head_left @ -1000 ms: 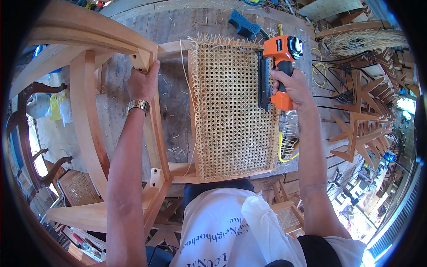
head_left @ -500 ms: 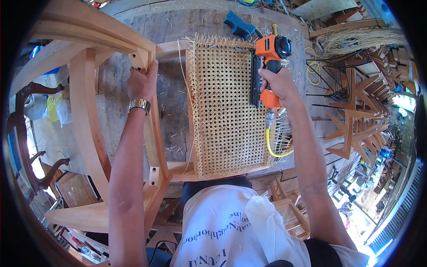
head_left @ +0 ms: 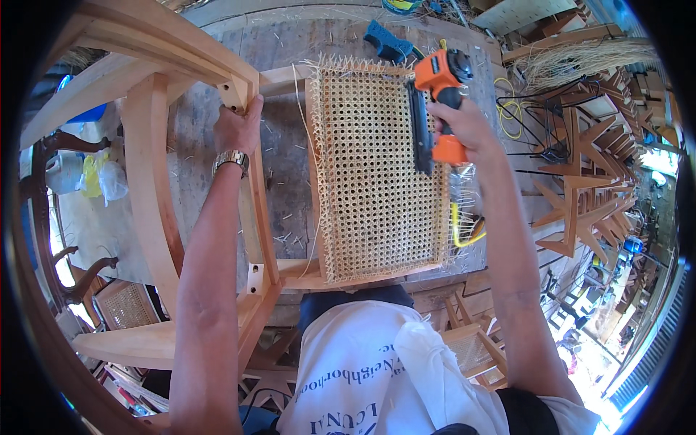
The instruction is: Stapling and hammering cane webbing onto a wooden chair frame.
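Observation:
My right hand (head_left: 467,129) is wrapped round the handle of an orange and black air staple gun (head_left: 451,150). The gun is over the right part of a woven cane panel (head_left: 380,181); whether its nose touches the cane I cannot tell. A yellow air hose (head_left: 457,226) trails from the gun's lower end. The panel has frayed edges and lies across a light wooden chair frame (head_left: 152,196), which rests on its side. My left hand (head_left: 238,130) grips a rail of that frame near a corner block, its thumb along the wood. A loose cane strand (head_left: 303,109) runs beside the panel.
A blue staple gun (head_left: 388,42) lies beyond the panel on the wooden work table (head_left: 286,217), among scattered staples or cane scraps. Stacked wooden chair parts (head_left: 580,196) and bundled cane strands (head_left: 594,61) stand at the right. Dark carved furniture legs (head_left: 94,272) are at the left.
My right hand and the orange staple gun have shifted slightly right, and the gun has tilted. Its hose has swung too. My left hand keeps its grip on the rail.

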A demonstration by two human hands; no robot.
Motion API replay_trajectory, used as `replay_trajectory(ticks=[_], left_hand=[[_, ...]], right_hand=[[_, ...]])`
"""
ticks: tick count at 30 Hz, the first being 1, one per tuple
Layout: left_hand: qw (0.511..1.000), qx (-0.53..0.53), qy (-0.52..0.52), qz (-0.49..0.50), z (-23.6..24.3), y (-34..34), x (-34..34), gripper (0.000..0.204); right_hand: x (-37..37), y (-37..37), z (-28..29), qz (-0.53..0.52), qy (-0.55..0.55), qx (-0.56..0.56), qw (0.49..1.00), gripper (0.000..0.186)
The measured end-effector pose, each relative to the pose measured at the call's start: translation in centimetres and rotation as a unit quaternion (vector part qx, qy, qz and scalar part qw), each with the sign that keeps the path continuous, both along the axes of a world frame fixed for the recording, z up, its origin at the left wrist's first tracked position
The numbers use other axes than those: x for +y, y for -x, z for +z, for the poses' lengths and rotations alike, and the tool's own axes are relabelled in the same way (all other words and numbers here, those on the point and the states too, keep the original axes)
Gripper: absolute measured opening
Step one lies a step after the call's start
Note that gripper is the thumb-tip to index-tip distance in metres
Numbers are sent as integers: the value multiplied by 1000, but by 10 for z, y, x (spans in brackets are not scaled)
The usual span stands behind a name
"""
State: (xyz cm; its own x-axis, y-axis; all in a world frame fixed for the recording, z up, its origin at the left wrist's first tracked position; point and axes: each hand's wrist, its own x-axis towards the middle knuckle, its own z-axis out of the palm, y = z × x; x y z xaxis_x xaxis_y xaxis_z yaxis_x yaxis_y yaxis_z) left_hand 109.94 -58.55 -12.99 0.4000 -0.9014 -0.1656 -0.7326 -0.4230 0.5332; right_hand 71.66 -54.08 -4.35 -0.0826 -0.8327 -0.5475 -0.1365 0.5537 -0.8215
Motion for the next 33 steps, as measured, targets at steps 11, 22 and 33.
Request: replay_trajectory(ticks=[11, 22, 33], left_hand=[[1000, -1, -3, 5, -7, -7, -1, 77], [999, 17, 38, -10, -14, -10, -4, 71], [998, 29, 54, -7, -11, -7, 0, 69]], right_hand=[[47, 154, 76, -67, -35, 104, 992, 31], [23, 257, -142, 83, 61, 444, 890, 75], [6, 225, -198, 90, 90, 566, 815, 84]])
